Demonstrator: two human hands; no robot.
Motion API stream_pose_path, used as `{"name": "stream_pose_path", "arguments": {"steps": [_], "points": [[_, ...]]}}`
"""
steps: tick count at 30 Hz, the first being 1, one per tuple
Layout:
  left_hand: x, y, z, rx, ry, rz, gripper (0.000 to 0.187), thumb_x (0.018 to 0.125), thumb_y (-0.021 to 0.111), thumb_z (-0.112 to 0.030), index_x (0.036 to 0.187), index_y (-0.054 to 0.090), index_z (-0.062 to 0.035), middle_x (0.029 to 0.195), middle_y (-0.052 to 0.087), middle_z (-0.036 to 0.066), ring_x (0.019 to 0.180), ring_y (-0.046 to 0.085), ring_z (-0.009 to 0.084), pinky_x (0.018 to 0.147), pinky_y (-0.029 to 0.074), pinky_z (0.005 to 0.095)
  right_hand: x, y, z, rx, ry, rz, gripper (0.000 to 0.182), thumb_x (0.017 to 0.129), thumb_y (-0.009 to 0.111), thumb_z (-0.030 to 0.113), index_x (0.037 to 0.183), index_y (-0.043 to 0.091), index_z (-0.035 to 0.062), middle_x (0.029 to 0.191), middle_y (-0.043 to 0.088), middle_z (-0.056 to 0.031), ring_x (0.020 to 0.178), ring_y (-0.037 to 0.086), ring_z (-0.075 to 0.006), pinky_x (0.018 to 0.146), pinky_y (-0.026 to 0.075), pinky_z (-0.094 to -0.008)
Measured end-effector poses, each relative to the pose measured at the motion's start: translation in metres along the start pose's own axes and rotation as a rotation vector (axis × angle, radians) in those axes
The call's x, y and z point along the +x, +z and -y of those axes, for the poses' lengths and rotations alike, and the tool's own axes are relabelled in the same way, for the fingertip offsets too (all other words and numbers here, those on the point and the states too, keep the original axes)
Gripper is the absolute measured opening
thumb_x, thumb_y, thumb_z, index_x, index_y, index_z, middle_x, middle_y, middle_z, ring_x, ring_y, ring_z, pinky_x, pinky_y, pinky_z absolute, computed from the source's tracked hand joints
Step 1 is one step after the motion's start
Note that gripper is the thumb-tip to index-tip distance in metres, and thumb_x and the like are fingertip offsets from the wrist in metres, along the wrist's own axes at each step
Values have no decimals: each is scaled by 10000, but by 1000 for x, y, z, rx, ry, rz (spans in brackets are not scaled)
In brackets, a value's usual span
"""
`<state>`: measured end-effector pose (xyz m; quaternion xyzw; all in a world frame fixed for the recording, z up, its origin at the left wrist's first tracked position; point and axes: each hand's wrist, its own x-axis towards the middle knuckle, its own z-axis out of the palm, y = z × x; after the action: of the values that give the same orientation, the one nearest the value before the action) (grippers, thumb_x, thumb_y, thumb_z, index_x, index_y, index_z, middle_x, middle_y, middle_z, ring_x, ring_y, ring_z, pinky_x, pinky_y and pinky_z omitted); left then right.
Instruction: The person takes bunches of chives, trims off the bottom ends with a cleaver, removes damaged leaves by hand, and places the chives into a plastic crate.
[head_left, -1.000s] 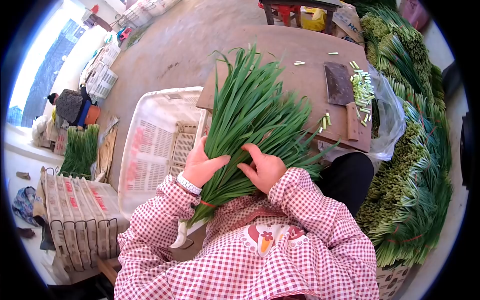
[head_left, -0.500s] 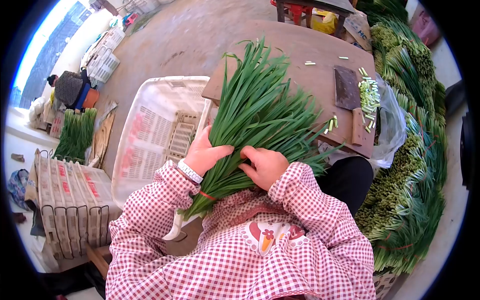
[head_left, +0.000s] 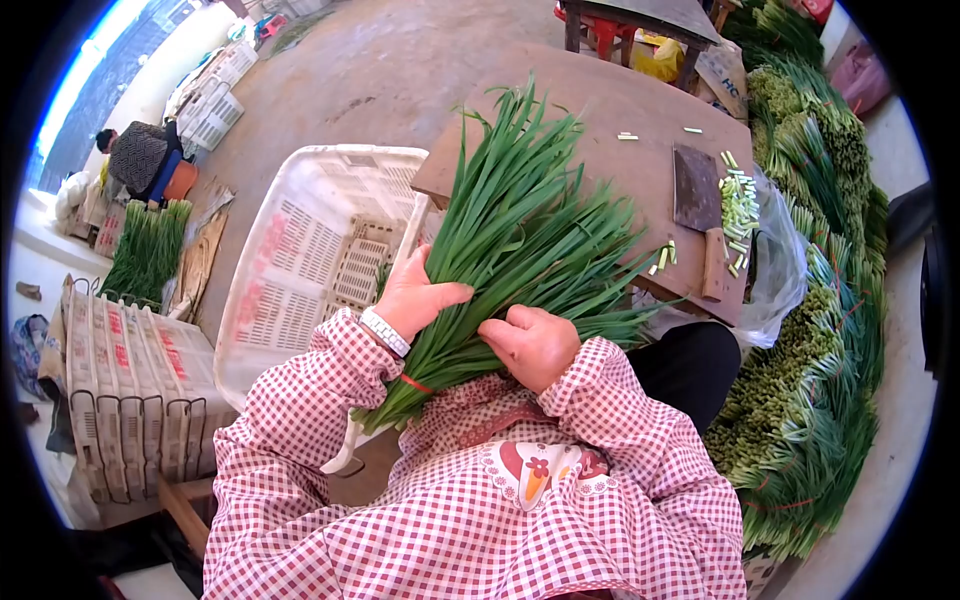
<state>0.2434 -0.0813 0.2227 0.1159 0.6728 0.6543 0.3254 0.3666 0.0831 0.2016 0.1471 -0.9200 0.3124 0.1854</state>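
Observation:
A thick bunch of garlic chives (head_left: 530,225) lies across my lap, its leaves fanning up over the board's edge. A red rubber band (head_left: 416,384) circles it near the cut ends. My left hand (head_left: 418,297) wraps the bunch from the left, thumb laid over the leaves and fingers hidden beneath. On top of the leaves, my right hand (head_left: 535,345) is closed in a pinch, thumb against curled fingers; what lies between the fingertips is mostly hidden. To the right, a cleaver (head_left: 697,190) rests on the brown board (head_left: 600,95) beside cut white stem pieces (head_left: 738,205).
A white plastic crate (head_left: 290,255) stands at my left, with another crate (head_left: 140,400) nearer me. Stacked chive bundles (head_left: 810,420) line the right wall. A clear plastic bag (head_left: 780,265) hangs at the board's edge. A person (head_left: 145,160) is bent over at far left.
My right hand has turned slightly, its fingers curled further into the leaves. My left hand keeps its hold. The whole view has shifted a little.

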Motion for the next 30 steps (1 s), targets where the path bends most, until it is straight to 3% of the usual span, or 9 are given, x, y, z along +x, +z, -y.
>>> {"name": "stream_pose_path", "arguments": {"steps": [2, 4, 8, 11, 14, 17, 18, 22, 30], "points": [[0, 1, 0, -6, 11, -7, 500, 751, 597, 90, 1223, 476, -23, 1123, 586, 65, 992, 570, 148, 867, 472, 300, 0, -2, 3, -24, -12, 6, 159, 751, 659, 118, 908, 636, 124, 743, 563, -64, 669, 600, -246, 574, 500, -329], [-1, 3, -2, -73, 29, -14, 554, 701, 690, 36, 1182, 414, 50, 1045, 597, 114, 931, 586, 171, 829, 488, 302, 0, -5, 6, 65, 38, 6, 162, 748, 655, 88, 908, 630, 95, 747, 556, -74, 677, 601, -243, 584, 499, -318], [-1, 1, 2, -89, 37, -22, 558, 700, 688, 42, 1187, 415, 49, 1042, 601, 114, 922, 592, 175, 819, 493, 302, -3, -1, 8, 97, 104, -31, 158, 749, 660, 82, 899, 619, 54, 754, 545, -87, 688, 599, -246, 596, 497, -315], [-3, 1, 2, -102, 54, -26, 560, 699, 684, 48, 1191, 416, 46, 1040, 602, 113, 913, 595, 173, 811, 496, 301, -10, 7, 3, 193, 244, -24, 186, 765, 668, 97, 922, 618, 11, 735, 557, -72, 659, 596, -204, 592, 488, -295], [-10, 6, -6, -130, 51, -58, 552, 707, 671, 56, 1197, 415, 41, 1043, 598, 106, 912, 593, 166, 810, 496, 299, -7, 17, 3, 639, 609, -36, 242, 777, 687, 140, 952, 638, -19, 678, 589, -24, 594, 521, -83, 551, 437, -250], [-12, 5, -8, -84, 36, -83, 530, 717, 656, 64, 1191, 422, 36, 1042, 596, 98, 908, 593, 161, 806, 497, 296, 0, 21, 4, 657, 709, 87, 245, 757, 716, 175, 901, 654, -14, 673, 591, -13, 591, 516, -75, 543, 428, -242], [-12, 5, -8, -87, 35, -85, 517, 718, 651, 68, 1183, 429, 32, 1040, 596, 96, 908, 594, 159, 804, 498, 295, 2, 23, 5, 699, 764, 110, 320, 714, 726, 297, 859, 680, 15, 682, 620, -50, 585, 561, -135, 574, 449, -277], [-12, 6, -7, -93, 45, -77, 491, 720, 646, 71, 1164, 443, 21, 1035, 596, 93, 897, 595, 155, 795, 502, 295, 10, 34, 5, 837, 890, 65, 295, 750, 706, 285, 851, 682, 9, 684, 643, -42, 613, 580, -115, 604, 461, -272], [-11, 3, -7, -101, 18, -61, 446, 732, 647, 60, 1136, 473, -14, 1025, 606, 73, 895, 598, 147, 795, 503, 295, 2, 39, 2, 960, 856, 13, 241, 769, 689, 235, 832, 677, 3, 727, 661, -52, 630, 590, -111, 612, 464, -267]]}}
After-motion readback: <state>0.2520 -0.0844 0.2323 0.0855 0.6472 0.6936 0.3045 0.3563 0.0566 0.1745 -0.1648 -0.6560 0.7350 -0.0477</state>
